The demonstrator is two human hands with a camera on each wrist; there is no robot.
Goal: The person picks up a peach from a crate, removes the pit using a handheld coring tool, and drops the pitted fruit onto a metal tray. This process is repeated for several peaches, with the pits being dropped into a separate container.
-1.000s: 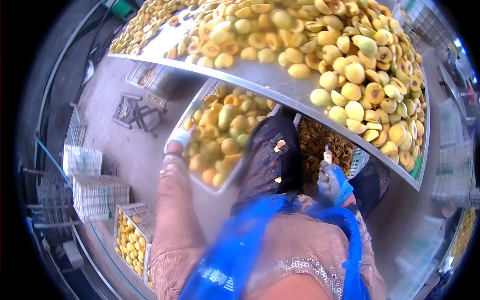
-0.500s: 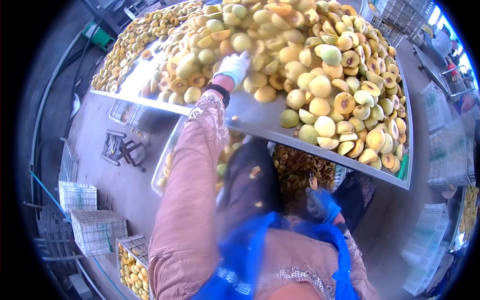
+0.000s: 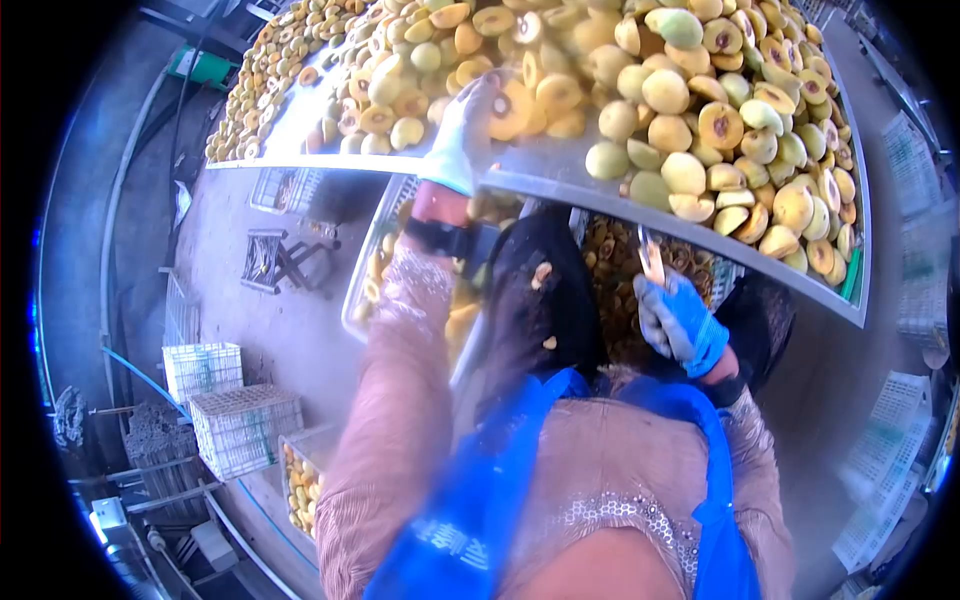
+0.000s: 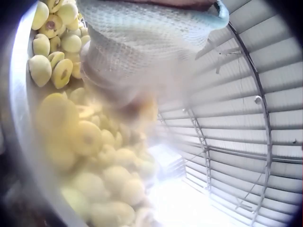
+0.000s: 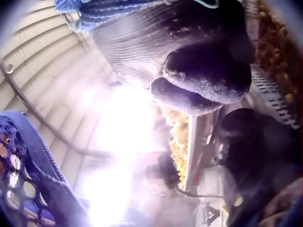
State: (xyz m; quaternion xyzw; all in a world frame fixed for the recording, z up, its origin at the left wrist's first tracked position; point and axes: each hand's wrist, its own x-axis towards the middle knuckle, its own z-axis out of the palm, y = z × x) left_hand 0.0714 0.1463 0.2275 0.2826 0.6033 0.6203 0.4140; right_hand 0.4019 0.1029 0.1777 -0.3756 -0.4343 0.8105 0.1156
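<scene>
Your left hand (image 3: 458, 140) was among the halved fruits (image 3: 722, 126) on the metal table (image 3: 570, 165); blur hid whether it grasped any. Your right hand (image 3: 682, 322) gripped a light-handled tool (image 3: 653, 262) near the table's edge.

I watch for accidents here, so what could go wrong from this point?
The right hand grips a tool with its metal tip uncovered; a slip might jab someone. Fruit lies beside the table's rim and may roll off. The left hand, at the pile, could knock more loose.
</scene>
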